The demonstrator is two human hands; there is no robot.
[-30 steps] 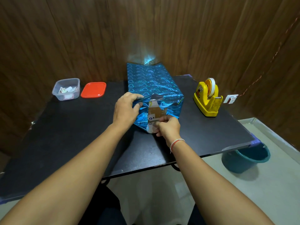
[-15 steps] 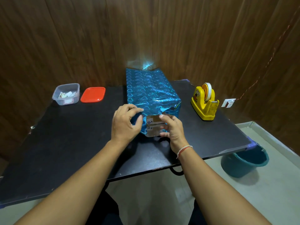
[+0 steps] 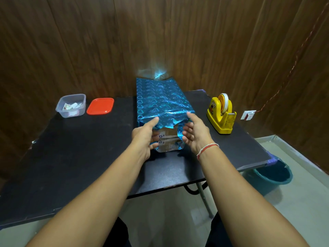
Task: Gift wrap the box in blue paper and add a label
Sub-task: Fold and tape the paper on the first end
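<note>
We are closing the near end of the box (image 3: pixel 168 139), which lies lengthwise in the middle of the frame on the black surface (image 3: pixel 80 157), its top and sides already covered in blue paper (image 3: pixel 160 100) while bare cardboard shows at the end facing us. Our left hand (image 3: pixel 145 135) and right hand (image 3: pixel 195 133) sit on either side of that open end, fingers straight and spread; each grip is released, holding nothing, with the left fingertips touching the loose paper edge and the right hand just beside it. We judge the wrapping well along but the end flaps are not folded. The next move calls for pressing the side flaps inward flat against the cardboard, creasing them cleanly, then reaching to the yellow tape dispenser (image 3: pixel 221 115) at right. The clear tub (image 3: pixel 71 106) at upper left, beside its red lid (image 3: pixel 100 106), seems to hold labels.
</note>
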